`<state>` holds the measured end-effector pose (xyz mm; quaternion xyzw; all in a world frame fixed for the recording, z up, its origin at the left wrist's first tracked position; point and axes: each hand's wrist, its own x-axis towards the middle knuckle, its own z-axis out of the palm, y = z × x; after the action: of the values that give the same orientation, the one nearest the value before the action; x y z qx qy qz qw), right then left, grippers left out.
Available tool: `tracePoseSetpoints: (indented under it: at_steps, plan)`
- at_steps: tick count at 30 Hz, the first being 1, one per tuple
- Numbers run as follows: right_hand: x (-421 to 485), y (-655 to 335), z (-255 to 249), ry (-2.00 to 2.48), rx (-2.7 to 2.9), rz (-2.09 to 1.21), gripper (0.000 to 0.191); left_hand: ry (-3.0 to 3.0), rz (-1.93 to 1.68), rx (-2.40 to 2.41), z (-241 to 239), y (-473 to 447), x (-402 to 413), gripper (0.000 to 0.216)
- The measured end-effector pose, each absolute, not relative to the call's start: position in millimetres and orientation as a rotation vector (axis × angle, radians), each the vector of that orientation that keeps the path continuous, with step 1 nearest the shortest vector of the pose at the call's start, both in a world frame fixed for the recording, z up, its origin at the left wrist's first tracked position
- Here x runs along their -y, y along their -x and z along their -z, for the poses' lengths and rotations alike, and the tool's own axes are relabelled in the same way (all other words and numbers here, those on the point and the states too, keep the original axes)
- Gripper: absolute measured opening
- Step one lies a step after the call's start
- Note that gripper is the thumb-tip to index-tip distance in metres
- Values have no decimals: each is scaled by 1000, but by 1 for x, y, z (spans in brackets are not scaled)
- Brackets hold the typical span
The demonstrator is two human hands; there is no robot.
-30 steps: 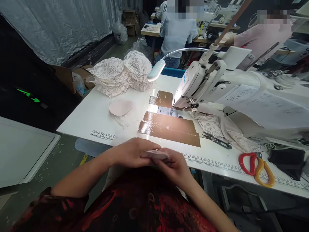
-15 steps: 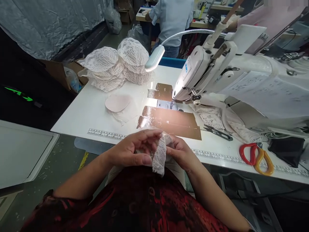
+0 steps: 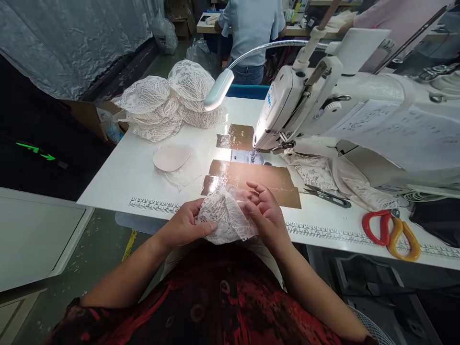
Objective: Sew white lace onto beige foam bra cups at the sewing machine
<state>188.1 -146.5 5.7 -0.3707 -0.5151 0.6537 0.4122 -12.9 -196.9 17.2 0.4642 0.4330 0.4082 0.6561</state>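
At the upper left of the frame, two stacks of white lace cups [image 3: 145, 98] are set on a white table [image 3: 115, 184]; from their domed form, these are judged to be already shaped. Below them, left of centre, a pale oval piece [image 3: 172, 158] is laid on sheer lace-edged fabric, and it seems to be loose.

At lower centre, a lace cup [image 3: 221, 218] is held over the table's near edge. It is gripped at its left side by the left hand [image 3: 185, 224], with the thumb pressed on top. Its right edge is touched by the right hand [image 3: 268, 215], whose fingers are half spread; whether it is pinched there cannot be told. The held cup looks formed but is well apart from the needle, so no stitch is being made; whether its seams are finished cannot be seen.

Behind the hands, brown sheets [image 3: 251, 175] are laid around the needle plate of a white sewing machine [image 3: 283, 103]. Farther right, more lace pieces [image 3: 316, 172], dark snips [image 3: 327, 195] and scissors [image 3: 386, 227] with red and yellow handles are left unheld.

As for markings, green arrows [image 3: 35, 151] are seen at far left, ruler marks [image 3: 154, 205] are printed along the table edge, and blue lettering on the machine is read as "JUKI". Notes on its paper [image 3: 362, 120] are too faint to be read.
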Motion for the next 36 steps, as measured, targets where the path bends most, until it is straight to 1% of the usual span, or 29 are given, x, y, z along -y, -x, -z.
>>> tracePoseSetpoints:
  at_steps: [2, 4, 8, 10, 12, 14, 16, 18, 19, 21, 22, 24, 27, 29, 31, 32, 35, 36]
  plan:
    - [148, -189, -9, 849, 1465, -1569, 55, -1110, -920, -1028, -20, 10, 197, 30]
    - [149, -190, -11, 820, 1653, -1491, 54, -1172, -922, -1054, -23, 8, 197, 29]
    - [144, -193, -7, 1082, 1897, -1292, 21, -1250, -944, -1054, -28, 9, 197, 29]
    - [140, -197, -3, 1164, 1870, -1289, 17, -1250, -922, -1026, -27, 11, 198, 29]
    - [136, -203, 0, 1127, 1743, -1383, 17, -1233, -908, -991, -25, 13, 199, 27]
    - [135, -206, 0, 991, 1590, -1538, 19, -1205, -908, -968, -23, 13, 199, 27]
    - [136, -207, -1, 833, 1498, -1692, 33, -1182, -907, -952, -23, 12, 199, 28]
    - [138, -205, -4, 781, 1471, -1799, 47, -1168, -890, -930, -24, 10, 198, 31]
    - [139, -203, -6, 798, 1449, -1842, 47, -1164, -880, -919, -25, 9, 198, 33]
    - [140, -199, -8, 861, 1341, -1940, 31, -1167, -866, -904, -26, 8, 198, 34]
    - [140, -197, -8, 888, 1260, -1991, 27, -1172, -860, -901, -26, 8, 198, 34]
    - [140, -195, -7, 922, 1120, -2069, 31, -1176, -852, -899, -24, 10, 196, 35]
    - [137, -196, -6, 968, 1014, -2028, 33, -1095, -889, -908, -17, 17, 193, 28]
    - [135, -197, -6, 993, 975, -1925, 32, -938, -964, -937, -12, 21, 191, 17]
    - [133, -198, -5, 1011, 952, -1824, 31, -737, -1034, -919, -9, 22, 190, 14]
    - [133, -198, -5, 1018, 949, -1787, 31, -648, -1045, -879, -9, 20, 190, 17]
    - [135, -197, -4, 1034, 1002, -1770, 33, -536, -973, -721, -11, 7, 194, 41]
    - [136, -196, -5, 1026, 1047, -1787, 33, -542, -940, -701, -12, 1, 195, 45]
